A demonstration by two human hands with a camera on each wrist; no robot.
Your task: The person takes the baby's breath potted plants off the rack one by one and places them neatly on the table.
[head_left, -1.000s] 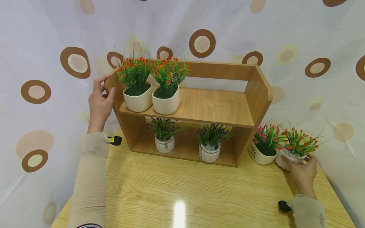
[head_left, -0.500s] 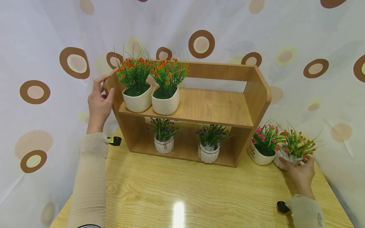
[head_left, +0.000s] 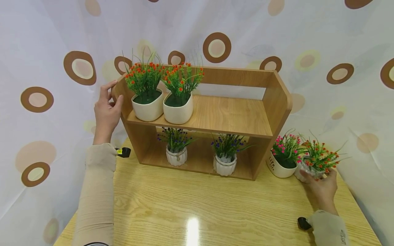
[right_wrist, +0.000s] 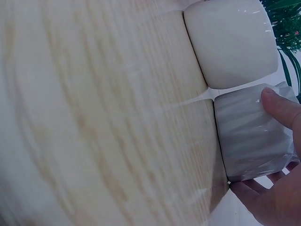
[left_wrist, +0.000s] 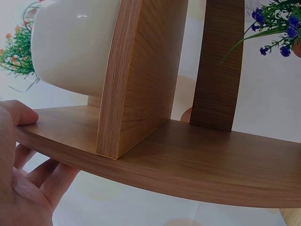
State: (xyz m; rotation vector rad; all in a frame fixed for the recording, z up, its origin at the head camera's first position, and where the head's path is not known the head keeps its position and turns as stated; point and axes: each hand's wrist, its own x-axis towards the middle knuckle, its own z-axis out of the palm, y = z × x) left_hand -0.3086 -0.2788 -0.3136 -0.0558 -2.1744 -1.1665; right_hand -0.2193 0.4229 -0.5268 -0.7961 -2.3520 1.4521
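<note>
In the head view, my left hand [head_left: 107, 114] grips the left side panel of a two-tier wooden shelf [head_left: 234, 114]. The left wrist view has its thumb on the panel's inner face and its fingers on the outer face. At the far right, my right hand [head_left: 324, 188] holds a white fluted flowerpot [right_wrist: 251, 134] of orange-red artificial flowers [head_left: 321, 157] around its side. That pot stands on the table, close beside a white pot lettered "Life" [head_left: 281, 168] with pink flowers.
Two white pots of orange flowers [head_left: 147, 108] [head_left: 178, 113] stand on the upper tier's left half. Two fluted pots of blue-purple flowers [head_left: 176, 157] [head_left: 225, 165] occupy the lower tier. The wooden table [head_left: 191, 198] extends in front; a patterned curtain [head_left: 184, 20] hangs behind.
My right hand and the orange-red flowerpot have shifted slightly left, toward the pink-flowered pot. My left hand keeps its grip on the shelf panel.
</note>
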